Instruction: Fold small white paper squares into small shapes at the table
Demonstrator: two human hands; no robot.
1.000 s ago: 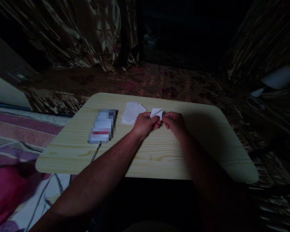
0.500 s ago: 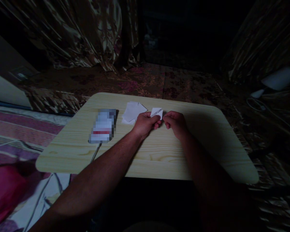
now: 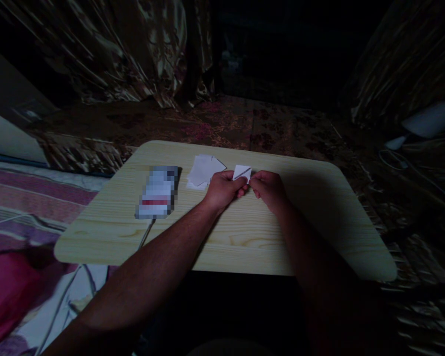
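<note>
A small folded piece of white paper (image 3: 242,171) with a dark slanting line across it is held above the table. My left hand (image 3: 225,189) pinches its lower edge, thumb on top. My right hand (image 3: 267,187) is closed at the paper's lower right corner, thumb and forefinger pressed together there. Just left of the folded paper lies a loose stack of white paper sheets (image 3: 203,169), partly behind my left hand.
The pale wooden table (image 3: 244,254) has rounded corners. A blurred-out phone-like device (image 3: 157,190) lies on its left side, with a cable (image 3: 147,233) running off the front edge. A striped bed (image 3: 18,198) adjoins on the left; a white lamp (image 3: 430,120) stands at right.
The folded paper has shifted and turned slightly to the right, and its dark line looks thinner. My right fingertips have come up against its corner.
</note>
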